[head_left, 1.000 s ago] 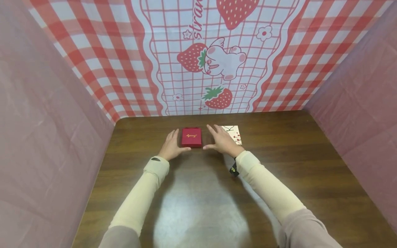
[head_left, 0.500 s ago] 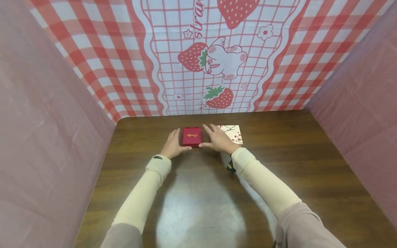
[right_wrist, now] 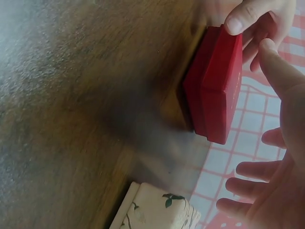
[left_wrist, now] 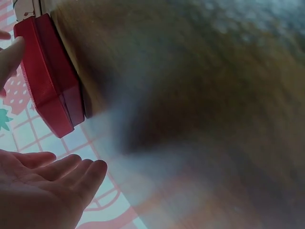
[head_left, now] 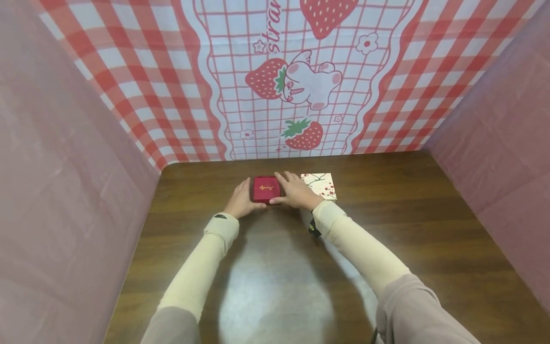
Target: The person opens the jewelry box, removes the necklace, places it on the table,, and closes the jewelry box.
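A small red box (head_left: 266, 189) with gold lettering on its lid lies near the back of the table, between both hands. On its left, my left hand (head_left: 239, 199) has its fingers extended and its thumb at the box's front edge. My right hand (head_left: 296, 192) is at the other side, fingers spread and thumb tip over the front right corner. The right wrist view has the red box (right_wrist: 214, 86) beside the spread right hand (right_wrist: 267, 176). Whether either hand touches the box I cannot tell. Straight fingers of the left hand (left_wrist: 52, 186) show in the left wrist view.
A cream box (head_left: 320, 185) with a red-flower and green-stem print lies just right of the right hand. Behind the brown wooden table (head_left: 408, 229) hangs a strawberry-print cloth (head_left: 240, 110). Pink curtains (head_left: 498, 143) flank both sides.
My right hand has moved left, away from the cream box and up to the red box. The left hand has hardly moved; both boxes stay in place.
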Tool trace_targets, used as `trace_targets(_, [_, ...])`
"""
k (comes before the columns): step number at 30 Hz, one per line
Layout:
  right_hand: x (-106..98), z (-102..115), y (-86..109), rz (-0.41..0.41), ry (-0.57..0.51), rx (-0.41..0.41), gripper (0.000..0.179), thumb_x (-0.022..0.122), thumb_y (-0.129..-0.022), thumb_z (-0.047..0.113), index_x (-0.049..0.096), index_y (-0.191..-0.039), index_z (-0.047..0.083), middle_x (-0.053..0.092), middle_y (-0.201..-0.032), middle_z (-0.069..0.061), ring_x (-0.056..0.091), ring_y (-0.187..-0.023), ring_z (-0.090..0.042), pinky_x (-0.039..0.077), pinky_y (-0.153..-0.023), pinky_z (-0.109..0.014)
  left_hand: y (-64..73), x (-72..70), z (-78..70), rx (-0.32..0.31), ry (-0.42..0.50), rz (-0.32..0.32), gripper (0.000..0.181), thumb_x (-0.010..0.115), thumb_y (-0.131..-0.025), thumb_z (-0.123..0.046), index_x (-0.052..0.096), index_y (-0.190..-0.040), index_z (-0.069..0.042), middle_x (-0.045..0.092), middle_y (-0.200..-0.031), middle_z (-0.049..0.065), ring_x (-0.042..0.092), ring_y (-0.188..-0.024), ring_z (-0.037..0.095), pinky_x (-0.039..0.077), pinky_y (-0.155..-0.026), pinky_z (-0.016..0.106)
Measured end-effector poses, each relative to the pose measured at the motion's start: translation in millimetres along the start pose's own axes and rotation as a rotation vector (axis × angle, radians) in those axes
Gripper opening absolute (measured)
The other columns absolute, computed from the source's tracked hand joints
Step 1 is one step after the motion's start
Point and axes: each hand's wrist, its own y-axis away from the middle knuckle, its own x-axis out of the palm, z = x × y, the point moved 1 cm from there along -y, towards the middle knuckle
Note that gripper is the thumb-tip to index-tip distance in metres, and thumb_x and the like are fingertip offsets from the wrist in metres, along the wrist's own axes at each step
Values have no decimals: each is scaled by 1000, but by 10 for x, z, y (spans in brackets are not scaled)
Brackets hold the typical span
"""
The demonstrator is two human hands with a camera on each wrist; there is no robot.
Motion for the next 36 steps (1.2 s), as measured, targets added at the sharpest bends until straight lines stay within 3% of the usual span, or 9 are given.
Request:
trace_targets(19, [23, 29, -210, 70, -40, -3, 98, 70, -81, 57, 25, -154, 9, 29, -156, -22, 34, -140, -44, 37, -110, -58, -114, 59, -29, -30, 36, 13, 113, 87, -70, -25, 15, -153, 5, 27, -157, 24, 28, -145, 39, 25, -120, 47])
trace_targets(29, [82, 21, -295, 113, -114, -36, 101, 77, -79, 46, 24, -153, 2, 30, -156, -25, 41, -137, -42, 36, -114, -48, -191, 66, -10, 17, -30, 47, 111, 85, -72, -30, 18, -152, 6, 34, -153, 26, 33, -142, 39, 28, -119, 47])
trace_targets(36, [73, 58, -363, 159, -85, -31, 104, 80, -77, 44, 24, -153, 1, 29, -156, -22, 39, -139, -39, 35, -115, -46, -181, 60, 23, -16, -29, 58, 109, 85, -71, -26, 19, -152, 5, 35, -153, 26, 33, -142, 39, 28, -119, 48])
